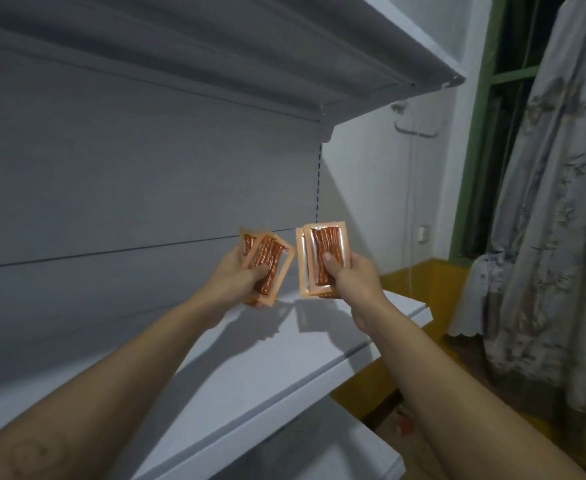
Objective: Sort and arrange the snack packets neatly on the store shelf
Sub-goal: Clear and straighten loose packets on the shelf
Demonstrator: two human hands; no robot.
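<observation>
My left hand (236, 276) is curled round the left stack (267, 259) of orange snack packets, thumb across the front, pkts fanned out & skewed. My right hand (349, 278) grips the right stack (326, 252), thumb on the front face, fingers hidden behind, edges sitting squarer. Both stacks are up in the air above the shelf (284, 362), towards its right end & in front of the back panel (146, 188), near each other but apart.

Progress, as I judge it: early. No pkts lie on the part of the shelf I can see, so nothing's placed yet; all visible stock is in my hands. The pkts look like the same type on both sides, so little sorting is needed. Left to do: square up the left stack, set both down, then line them up neatly w/ fronts facing out. Can't tell the exact pkt count per hand
</observation>
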